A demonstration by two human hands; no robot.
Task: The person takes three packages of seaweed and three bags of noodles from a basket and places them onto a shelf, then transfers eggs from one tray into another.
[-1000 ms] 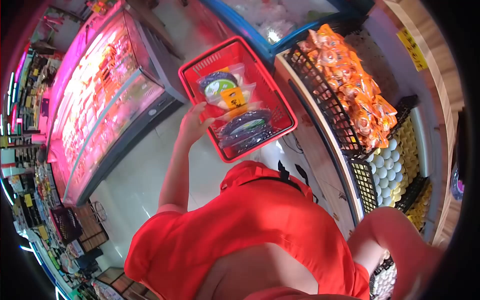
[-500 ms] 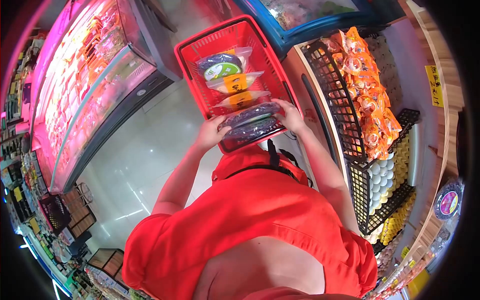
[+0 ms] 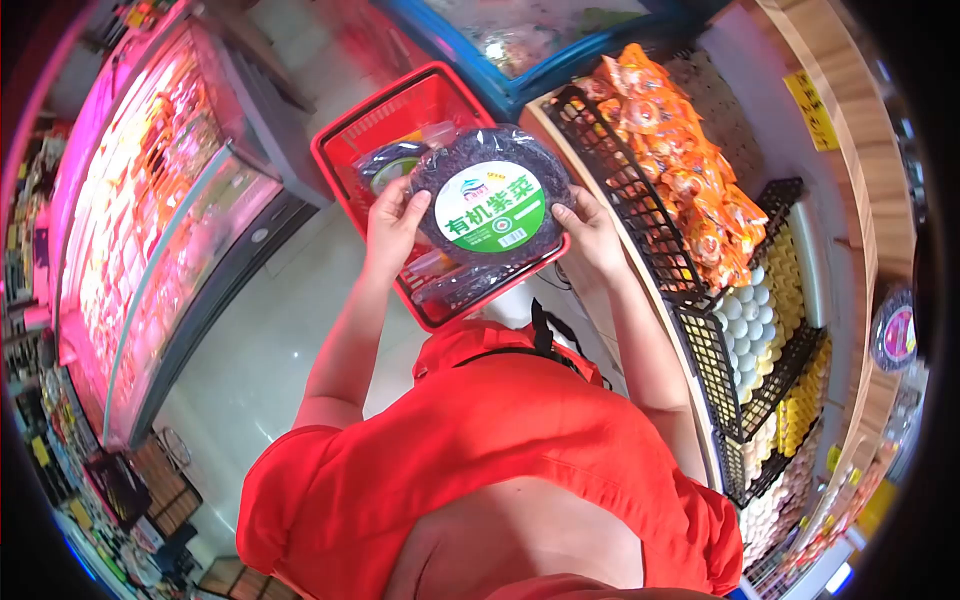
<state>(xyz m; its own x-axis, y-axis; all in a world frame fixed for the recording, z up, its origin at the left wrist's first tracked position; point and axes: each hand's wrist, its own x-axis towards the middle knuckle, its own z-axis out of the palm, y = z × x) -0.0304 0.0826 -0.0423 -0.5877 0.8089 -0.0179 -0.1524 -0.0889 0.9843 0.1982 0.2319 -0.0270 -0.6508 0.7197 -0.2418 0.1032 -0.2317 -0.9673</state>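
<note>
A round, dark pack of dried seaweed [image 3: 548, 170] in clear wrap, with a white and green label, is held face up over the basket. My left hand [image 3: 394, 228] grips its left edge, thumb on top. On the opposite edge my right hand [image 3: 592, 232] is closed the same way. Beneath it stands a red shopping basket [image 3: 338, 190]. Another seaweed pack [image 3: 385, 160] lies at the basket's far left, partly covered by the held one. More dark wrapped goods [image 3: 462, 288] show at the near end. The middle of the basket is hidden.
On the left is a pink-lit chilled display case [image 3: 150, 200]. A blue-framed freezer [image 3: 470, 70] stands ahead. Along the right are black crates [image 3: 635, 190] with orange packets [image 3: 690, 170] and eggs [image 3: 745, 320]. Another round pack [image 3: 893, 330] sits by the wooden shelf [image 3: 850, 120].
Both hands have lifted one seaweed pack up out of the basket's near end and tilted its label to face me. The view has shifted slightly.
</note>
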